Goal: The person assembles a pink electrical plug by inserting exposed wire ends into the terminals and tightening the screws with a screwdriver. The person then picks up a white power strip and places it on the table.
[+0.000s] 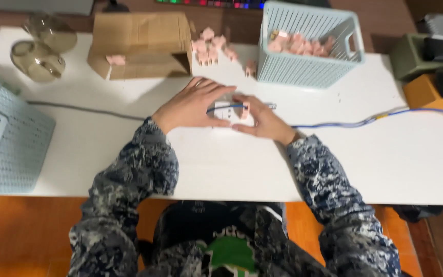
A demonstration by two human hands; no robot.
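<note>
white desk (334, 169) fills the view, both arms in dark speckled sleeves reaching onto it. far left sits a pale blue basket (11, 149) with a white piece inside; at the back stands a second pale blue basket (308, 61) holding small pink pieces (298, 45). beside it a brown cardboard box (139, 43), open toward the front, and more loose pink pieces (211, 48) scattered between box and basket. two clear glass jars (39, 48) rest at the back left. a blue cable (365, 122) runs in from the right across the desk. left hand (190, 105) lies fingers spread, grip loose, fingertips on a small white part (224, 112). right hand (260, 119) meets it from the right, grip pinched on a small pink piece (245, 109) just beside the cable's end, centre of the desk.
</note>
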